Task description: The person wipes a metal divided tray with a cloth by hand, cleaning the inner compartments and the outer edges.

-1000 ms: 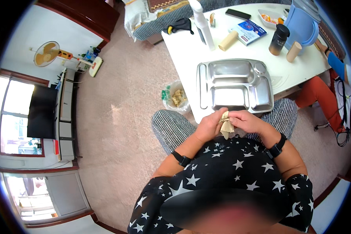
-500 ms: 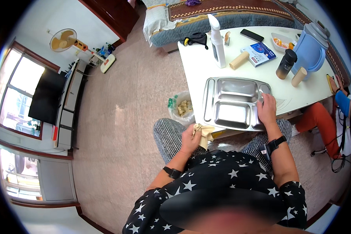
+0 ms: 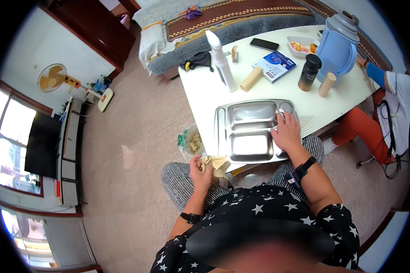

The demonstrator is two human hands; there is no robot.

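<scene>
A shiny steel compartment tray [image 3: 251,146] lies on the white table near its front left edge. My right hand [image 3: 288,133] rests on the tray's right end with its fingers spread over the small compartments, partly hiding them. Beside the tray's front left corner, above my knee, my left hand [image 3: 200,175] pinches a crumpled sheet of beige tissue or cloth [image 3: 219,165]; I cannot tell which. Just beyond that hand stands a lined waste bin [image 3: 187,144] with crumpled beige pieces in it.
Behind the tray stand a white spray bottle [image 3: 222,63], a pale roll [image 3: 251,79], a blue-white box [image 3: 275,66], a black phone [image 3: 264,44], a dark bottle [image 3: 309,73], another pale roll [image 3: 327,85] and a blue jug [image 3: 336,50]. A person in orange trousers [image 3: 362,129] sits at right.
The view has shifted, so table things appear further left. My right hand's fingers are now more spread on the tray. My left hand has turned, still pinching the beige sheet.
</scene>
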